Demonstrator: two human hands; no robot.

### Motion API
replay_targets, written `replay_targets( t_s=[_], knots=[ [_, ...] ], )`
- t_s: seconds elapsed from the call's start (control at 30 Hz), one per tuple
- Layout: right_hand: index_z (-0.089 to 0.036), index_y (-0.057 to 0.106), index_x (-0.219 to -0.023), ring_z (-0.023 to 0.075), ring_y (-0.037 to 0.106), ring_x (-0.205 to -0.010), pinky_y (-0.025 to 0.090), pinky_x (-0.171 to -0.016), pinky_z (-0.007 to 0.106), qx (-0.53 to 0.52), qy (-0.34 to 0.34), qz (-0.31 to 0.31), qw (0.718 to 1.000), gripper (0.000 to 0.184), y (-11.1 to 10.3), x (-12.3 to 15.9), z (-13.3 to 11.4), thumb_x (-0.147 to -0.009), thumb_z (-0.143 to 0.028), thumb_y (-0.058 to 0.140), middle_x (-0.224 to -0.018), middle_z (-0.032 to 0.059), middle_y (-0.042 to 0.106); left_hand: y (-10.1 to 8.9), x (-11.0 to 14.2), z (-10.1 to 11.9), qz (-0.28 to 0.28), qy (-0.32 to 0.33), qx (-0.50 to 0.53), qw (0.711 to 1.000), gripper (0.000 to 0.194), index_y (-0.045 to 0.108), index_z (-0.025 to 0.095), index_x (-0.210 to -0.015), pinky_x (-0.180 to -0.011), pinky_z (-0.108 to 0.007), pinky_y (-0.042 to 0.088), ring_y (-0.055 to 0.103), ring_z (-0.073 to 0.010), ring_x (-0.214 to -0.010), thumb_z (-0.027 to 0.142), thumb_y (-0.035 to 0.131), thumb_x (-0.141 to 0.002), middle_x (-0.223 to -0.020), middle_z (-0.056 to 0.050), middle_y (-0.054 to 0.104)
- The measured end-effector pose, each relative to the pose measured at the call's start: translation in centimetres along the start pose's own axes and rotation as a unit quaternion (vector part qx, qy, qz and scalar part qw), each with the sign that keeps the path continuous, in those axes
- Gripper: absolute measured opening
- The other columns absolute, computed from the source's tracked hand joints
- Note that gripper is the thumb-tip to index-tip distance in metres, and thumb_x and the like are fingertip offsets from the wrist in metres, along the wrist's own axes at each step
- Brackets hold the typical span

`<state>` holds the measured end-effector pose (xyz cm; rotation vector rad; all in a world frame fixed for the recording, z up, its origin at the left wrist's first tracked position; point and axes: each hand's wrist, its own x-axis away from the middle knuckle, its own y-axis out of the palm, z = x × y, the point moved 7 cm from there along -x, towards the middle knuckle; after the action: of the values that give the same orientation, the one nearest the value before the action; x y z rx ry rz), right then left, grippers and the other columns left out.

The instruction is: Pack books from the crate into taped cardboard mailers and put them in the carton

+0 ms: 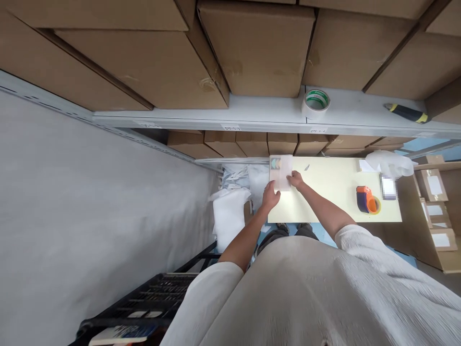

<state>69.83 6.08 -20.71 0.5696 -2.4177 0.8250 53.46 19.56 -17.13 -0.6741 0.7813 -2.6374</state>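
At least five large cardboard boxes stand side by side on the upper shelf, with at least five smaller boxes in a row on the shelf below. One big carton stands at the right, several white-labelled boxes inside it. There is one black crate, one crumpled plastic bag, one flat packet, two hands, one orange-and-purple tape dispenser, one tape roll and one yellow-and-black cutter.

A plain grey wall fills the left side. The person stands at a cream table over a blue floor, white wrapping sheets piled left of it. The packet lies at the table's far left corner. The right hand has its fingers curled, pinching the packet's right edge; the left hand touches its lower left edge, thumb spread, and whether it grips cannot be told. Bag and dispenser sit toward the table's right end; roll and cutter rest on the upper shelf.

The frame cuts off the upper boxes and the crate. The crate's contents are hard to make out, an item beside the dispenser is pixelated, and cloudy wrapping veils the packet's coloured shapes.
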Motion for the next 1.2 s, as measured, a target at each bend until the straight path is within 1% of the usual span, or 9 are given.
replay_targets(
  t_s=[0.13,0.27,0.43,0.53,0.67,0.83,0.97,1.07,1.2],
  knots=[
    [-0.019,0.072,-0.108,0.0232,0.074,-0.095,0.059,-0.088,0.033,0.036,0.026,0.011,0.999,0.026,-0.2,-0.4,0.0,-0.083,-0.026,0.071,-0.104,0.0074,0.079,0.9,0.3,-0.3,-0.067,0.018,-0.058,0.996,0.075,0.046,0.020,-0.166,-0.136,-0.051,0.031,0.037,-0.0361,-0.166,0.025,0.066,-0.093,-0.176,-0.017,0.043],
    [-0.020,0.074,-0.114,0.0232,0.075,-0.101,0.058,-0.095,0.034,0.029,0.040,0.028,0.998,0.034,-1.3,0.3,0.5,-0.081,-0.025,0.070,-0.114,0.0080,0.079,1.2,0.3,-0.5,-0.092,0.014,-0.078,0.993,0.075,0.046,0.019,-0.165,-0.137,-0.052,0.028,0.031,-0.0366,-0.169,0.027,0.067,-0.094,-0.180,-0.017,0.038],
    [-0.020,0.075,-0.114,0.0221,0.074,-0.110,0.056,-0.102,0.034,0.017,0.019,0.043,0.999,0.034,-3.3,2.1,1.1,-0.082,-0.024,0.065,-0.120,0.0076,0.079,0.8,0.0,0.0,-0.092,0.005,-0.072,0.993,0.069,0.052,0.018,-0.161,-0.137,-0.050,0.028,0.034,-0.0359,-0.168,0.026,0.066,-0.094,-0.177,-0.018,0.042],
    [-0.021,0.076,-0.110,0.0221,0.074,-0.105,0.058,-0.098,0.034,0.012,0.008,0.033,0.999,0.030,-4.3,3.6,1.4,-0.082,-0.025,0.065,-0.115,0.0069,0.080,0.4,0.4,0.6,-0.078,0.013,-0.062,0.995,0.067,0.054,0.018,-0.160,-0.137,-0.048,0.030,0.039,-0.0339,-0.165,0.024,0.065,-0.093,-0.173,-0.018,0.048],
    [-0.021,0.076,-0.107,0.0221,0.074,-0.099,0.059,-0.094,0.035,0.013,-0.017,0.008,1.000,0.027,-5.3,5.7,1.4,-0.083,-0.026,0.064,-0.112,0.0066,0.080,-0.5,2.3,1.4,-0.044,0.021,-0.053,0.997,0.067,0.055,0.018,-0.158,-0.136,-0.048,0.033,0.043,-0.0332,-0.163,0.023,0.063,-0.093,-0.171,-0.018,0.050],
    [-0.023,0.076,-0.103,0.0222,0.074,-0.109,0.058,-0.103,0.038,0.050,-0.097,-0.022,0.994,0.023,-5.7,8.8,0.5,-0.085,-0.024,0.062,-0.118,0.0063,0.079,-1.2,6.2,2.2,0.026,0.006,-0.033,0.999,0.065,0.057,0.020,-0.156,-0.135,-0.049,0.035,0.046,-0.0329,-0.161,0.023,0.063,-0.092,-0.167,-0.017,0.055],
    [-0.024,0.076,-0.103,0.0222,0.074,-0.112,0.057,-0.107,0.039,0.084,-0.166,-0.069,0.980,0.023,-5.3,12.0,0.4,-0.087,-0.021,0.061,-0.121,0.0057,0.079,-0.9,10.7,2.8,0.085,-0.002,-0.023,0.996,0.063,0.056,0.019,-0.157,-0.134,-0.051,0.035,0.045,-0.0326,-0.160,0.022,0.059,-0.094,-0.168,-0.017,0.054],
    [-0.024,0.077,-0.104,0.0219,0.074,-0.109,0.057,-0.108,0.040,0.105,-0.214,-0.113,0.965,0.023,-4.8,14.8,1.0,-0.088,-0.020,0.061,-0.124,0.0065,0.079,0.1,15.2,3.0,0.134,-0.012,-0.011,0.991,0.062,0.055,0.019,-0.157,-0.134,-0.054,0.035,0.043,-0.0333,-0.161,0.022,0.057,-0.096,-0.169,-0.018,0.051],
    [-0.023,0.078,-0.104,0.0220,0.074,-0.105,0.057,-0.107,0.040,0.133,-0.263,-0.165,0.941,0.023,-3.8,18.7,3.0,-0.087,-0.021,0.062,-0.123,0.0075,0.080,2.9,22.1,2.6,0.191,-0.037,0.012,0.981,0.060,0.056,0.021,-0.156,-0.133,-0.053,0.036,0.045,-0.0328,-0.160,0.023,0.058,-0.096,-0.167,-0.018,0.054]
  ],
)
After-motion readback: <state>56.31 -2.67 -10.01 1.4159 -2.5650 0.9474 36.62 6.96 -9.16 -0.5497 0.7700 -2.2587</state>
